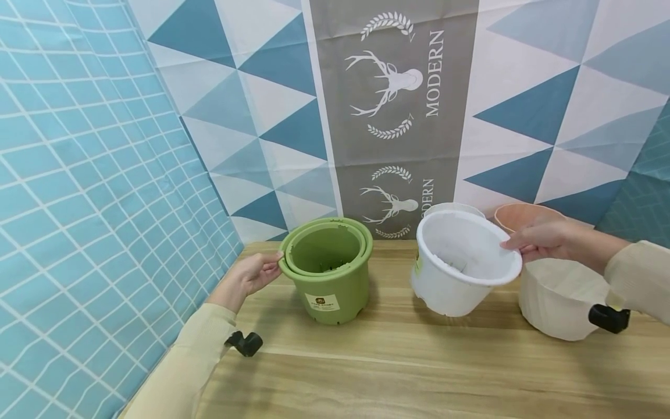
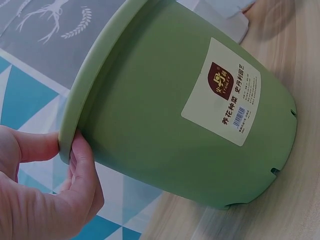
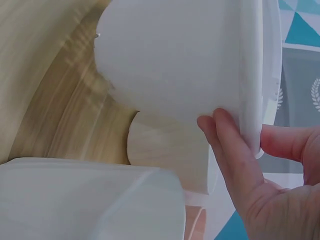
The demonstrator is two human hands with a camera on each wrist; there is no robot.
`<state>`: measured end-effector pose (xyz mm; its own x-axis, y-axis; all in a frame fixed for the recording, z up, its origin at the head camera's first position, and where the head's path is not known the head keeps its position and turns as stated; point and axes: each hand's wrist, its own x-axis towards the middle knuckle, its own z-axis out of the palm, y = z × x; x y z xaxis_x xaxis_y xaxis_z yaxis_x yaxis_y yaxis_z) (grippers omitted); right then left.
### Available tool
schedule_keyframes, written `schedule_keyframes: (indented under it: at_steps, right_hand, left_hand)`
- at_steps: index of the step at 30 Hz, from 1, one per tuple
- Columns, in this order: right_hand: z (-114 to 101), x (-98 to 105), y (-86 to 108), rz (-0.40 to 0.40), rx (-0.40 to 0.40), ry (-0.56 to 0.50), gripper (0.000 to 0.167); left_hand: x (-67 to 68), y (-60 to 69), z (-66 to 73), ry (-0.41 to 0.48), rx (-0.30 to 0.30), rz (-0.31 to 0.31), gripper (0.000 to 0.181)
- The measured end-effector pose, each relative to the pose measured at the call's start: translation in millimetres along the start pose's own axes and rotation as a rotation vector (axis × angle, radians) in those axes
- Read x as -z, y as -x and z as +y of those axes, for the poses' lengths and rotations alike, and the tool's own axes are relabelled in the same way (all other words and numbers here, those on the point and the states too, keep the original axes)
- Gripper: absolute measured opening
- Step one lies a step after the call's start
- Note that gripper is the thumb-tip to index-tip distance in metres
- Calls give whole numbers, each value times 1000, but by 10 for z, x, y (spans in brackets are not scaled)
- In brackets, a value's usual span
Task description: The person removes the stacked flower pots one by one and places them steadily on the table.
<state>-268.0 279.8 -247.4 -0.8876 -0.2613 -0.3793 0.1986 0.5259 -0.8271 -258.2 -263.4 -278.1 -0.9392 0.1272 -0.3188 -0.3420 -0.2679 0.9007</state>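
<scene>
On the left of the table, a green flowerpot [image 1: 335, 291] stands upright with a second green pot [image 1: 298, 247] nested in it. My left hand [image 1: 253, 272] pinches the outer pot's rim at its left side, thumb on top and fingers underneath, as the left wrist view shows. A pale label [image 2: 225, 92] is stuck to its wall. My right hand [image 1: 541, 237] holds the rim of a white flowerpot [image 1: 445, 291], with fingers [image 3: 230, 142] against the outer wall below the lip. This white pot leans, its mouth facing me; the head view suggests its base is slightly raised.
Behind the white flowerpot, another whitish pot [image 1: 452, 208] shows its rim. An orange-brown pot [image 1: 523, 216] stands behind my right hand. Below my right forearm is an off-white pot [image 1: 557, 297]. A patterned cloth wall [image 1: 398, 151] rises right behind the wooden table [image 1: 366, 372].
</scene>
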Motion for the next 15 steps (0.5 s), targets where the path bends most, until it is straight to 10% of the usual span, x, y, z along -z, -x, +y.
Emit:
schedule_keyframes:
  at_steps: [6, 15]
  right_hand:
    - [21, 5, -2, -35, -25, 26, 25]
    - [42, -62, -2, -48, -61, 75, 47]
  left_hand:
    - [14, -11, -13, 7, -9, -6, 9]
    - [13, 4, -20, 14, 4, 6, 16]
